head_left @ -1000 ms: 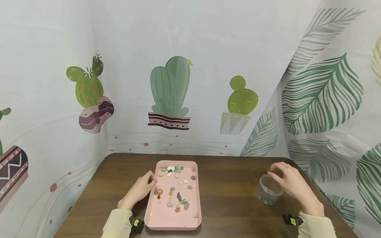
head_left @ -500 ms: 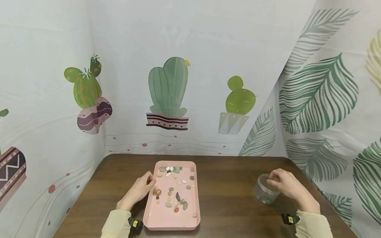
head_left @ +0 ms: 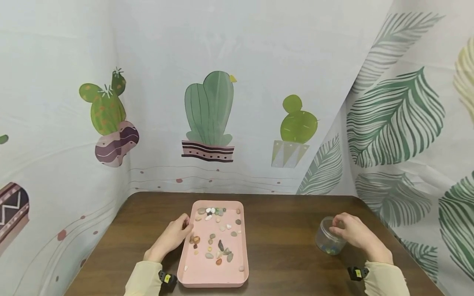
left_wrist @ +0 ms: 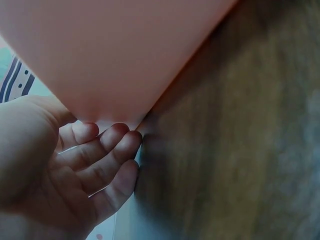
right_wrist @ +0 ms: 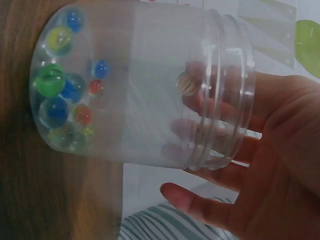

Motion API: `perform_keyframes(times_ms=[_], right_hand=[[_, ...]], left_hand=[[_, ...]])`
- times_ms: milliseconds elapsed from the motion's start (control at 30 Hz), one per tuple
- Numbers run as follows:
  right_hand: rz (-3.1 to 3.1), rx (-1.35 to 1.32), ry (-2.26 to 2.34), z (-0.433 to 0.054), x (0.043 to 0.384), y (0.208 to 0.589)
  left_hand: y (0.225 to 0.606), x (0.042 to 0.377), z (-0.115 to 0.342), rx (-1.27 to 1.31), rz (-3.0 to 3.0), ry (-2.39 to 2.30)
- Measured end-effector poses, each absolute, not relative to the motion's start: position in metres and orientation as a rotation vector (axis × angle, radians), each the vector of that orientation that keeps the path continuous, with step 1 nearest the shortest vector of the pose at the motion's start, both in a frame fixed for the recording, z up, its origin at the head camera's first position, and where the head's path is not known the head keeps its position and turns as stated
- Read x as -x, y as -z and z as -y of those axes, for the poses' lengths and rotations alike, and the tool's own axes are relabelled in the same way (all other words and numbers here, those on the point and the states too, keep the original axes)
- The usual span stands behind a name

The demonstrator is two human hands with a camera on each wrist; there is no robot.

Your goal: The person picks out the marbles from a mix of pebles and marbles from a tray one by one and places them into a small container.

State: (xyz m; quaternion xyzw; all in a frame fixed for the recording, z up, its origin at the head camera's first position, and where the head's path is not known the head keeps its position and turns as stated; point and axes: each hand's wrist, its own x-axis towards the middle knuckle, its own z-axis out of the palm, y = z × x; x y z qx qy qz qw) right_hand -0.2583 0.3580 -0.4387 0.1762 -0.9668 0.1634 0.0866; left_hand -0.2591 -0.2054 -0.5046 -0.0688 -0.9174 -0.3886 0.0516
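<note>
My left hand (head_left: 171,237) holds the left edge of a pink tray (head_left: 212,279); in the left wrist view its fingers curl against the tray's wall. Pebbles (head_left: 221,245) of several colours lie scattered in the tray. On the right, a clear plastic jar (head_left: 323,243) stands upright, its bottom scattered with glass marbles (right_wrist: 50,80) in blue, green, yellow and red. My right hand (head_left: 357,233) reaches over the rim, fingertips in the mouth. Seen through the plastic, thumb and forefinger pinch a small pale streaked marble (right_wrist: 186,84). The little finger stays outside the jar.
The brown wooden table (head_left: 281,242) separates tray and jar. A white cloth (head_left: 255,37) printed with cacti and leaves hangs behind and along both sides. Each wrist carries a small black camera (head_left: 357,273).
My right hand has come down and left, from above the jar's rim to its mouth. The left hand stays at the tray. The head view has shifted slightly.
</note>
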Motion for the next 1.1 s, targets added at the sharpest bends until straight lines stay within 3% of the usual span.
perform_keyframes(times_ms=[767, 1100], right_hand=[[2.827, -0.55, -0.485, -0.357, 0.256, 0.427], [2.674, -0.616, -0.442, -0.306, 0.267, 0.402]], left_hand=[[0.505, 0.258, 0.204, 0.225, 2.794, 1.17], [0.507, 0.261, 0.206, 0.232, 2.789, 1.162]])
